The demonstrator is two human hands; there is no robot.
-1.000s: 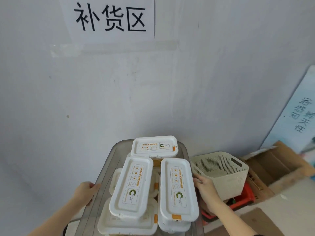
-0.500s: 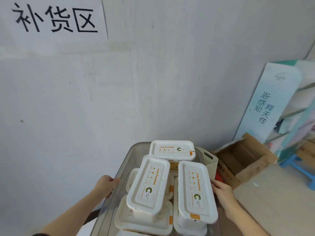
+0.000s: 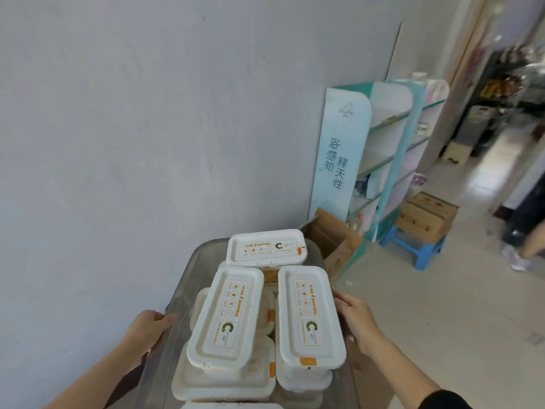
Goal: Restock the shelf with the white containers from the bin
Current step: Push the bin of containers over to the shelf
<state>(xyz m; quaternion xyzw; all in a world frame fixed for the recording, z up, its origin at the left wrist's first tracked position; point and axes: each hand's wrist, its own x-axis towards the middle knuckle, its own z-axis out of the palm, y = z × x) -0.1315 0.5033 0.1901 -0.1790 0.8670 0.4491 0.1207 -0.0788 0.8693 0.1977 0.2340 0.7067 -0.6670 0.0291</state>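
Note:
A clear plastic bin [image 3: 188,278] sits low in front of me, carried between both hands. Several white lidded containers fill it in a pile; three lie on top: one crosswise at the far end [image 3: 267,247], one on the left [image 3: 227,317], one on the right [image 3: 309,314]. My left hand [image 3: 147,330] grips the bin's left rim. My right hand [image 3: 355,318] grips its right side, fingers partly hidden behind the right container. A teal and white shelf unit [image 3: 392,149] stands against the wall to the right.
A grey wall fills the left. An open cardboard box [image 3: 330,237] lies on the floor past the bin. A blue stool [image 3: 413,246] carries a brown carton [image 3: 427,216]. A person's foot [image 3: 519,255] shows at the right edge. A corridor runs far right.
The view has swung right with the bin held between both hands. The wall sign and the white basket have left view; the shelf unit, stool and corridor have come in.

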